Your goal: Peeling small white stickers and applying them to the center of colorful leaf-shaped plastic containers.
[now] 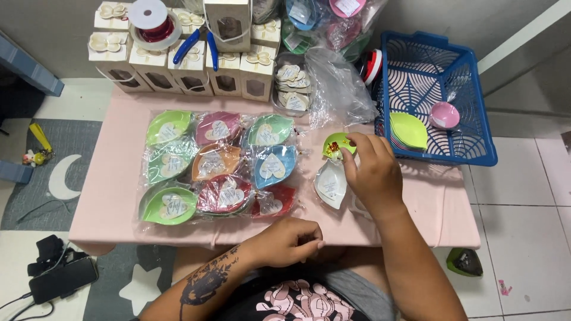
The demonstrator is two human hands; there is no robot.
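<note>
My right hand (370, 171) rests on the pink table (113, 196), its fingertips on a small green leaf-shaped dish (335, 147) that holds red and gold bits. A white leaf-shaped dish (331, 184) with a heart tag lies just below it, by my thumb. My left hand (291, 241) is curled at the table's near edge, fingers pinched together; what it pinches is too small to tell. To the left lie several wrapped leaf dishes (217, 161) in green, pink, orange, blue and red, each with a heart tag.
A blue plastic basket (470, 128) at the right holds green leaf dishes (408, 130) and a pink bowl (445, 115). Small windowed gift boxes (193, 71), a ribbon spool (153, 22), blue pliers (199, 44) and clear plastic bags (339, 89) stand along the back. A phone (62, 280) lies on the floor.
</note>
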